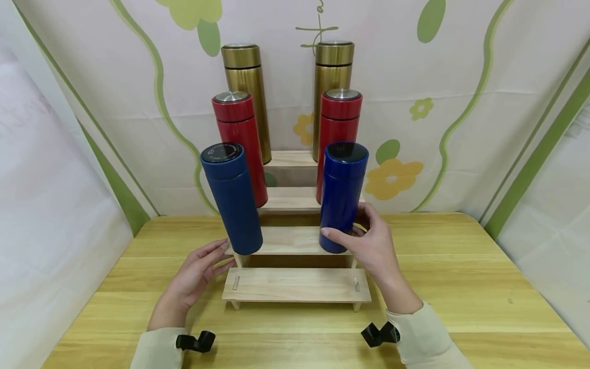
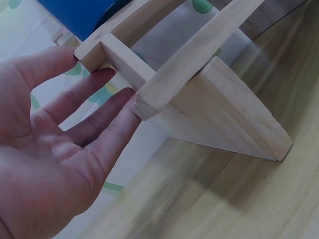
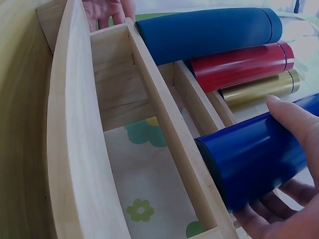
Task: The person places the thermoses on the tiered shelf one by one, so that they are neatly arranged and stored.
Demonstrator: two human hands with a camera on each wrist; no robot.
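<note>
Backdrop: pale cloth (image 1: 461, 77) printed with green vines and yellow flowers, hung behind a yellow wood-grain table (image 1: 461, 287). Mid-table, toward the back edge, sits a stepped rack (image 1: 295, 284) of bare pine slats, four tiers.

Six cylindrical flasks, smooth metal finish, in two columns: gold pair (image 1: 246, 97) on the top step, red pair (image 1: 239, 148) with flat steel caps one step down, blue ones on the second step from the bottom. Bottom step bare.

Right hand (image 1: 369, 246) wraps the right blue flask (image 1: 342, 197) near its base, thumb in front, fingers behind; flask upright at the right end of its step, base on the slat.

Left hand (image 1: 195, 277) relaxed, fingers straight, holding nothing; fingertips (image 2: 127, 107) touch the rack's left end just below the left blue flask (image 1: 232, 197), matte finish.

Cream sleeves (image 1: 424, 338), black strap clips at both wrists.
</note>
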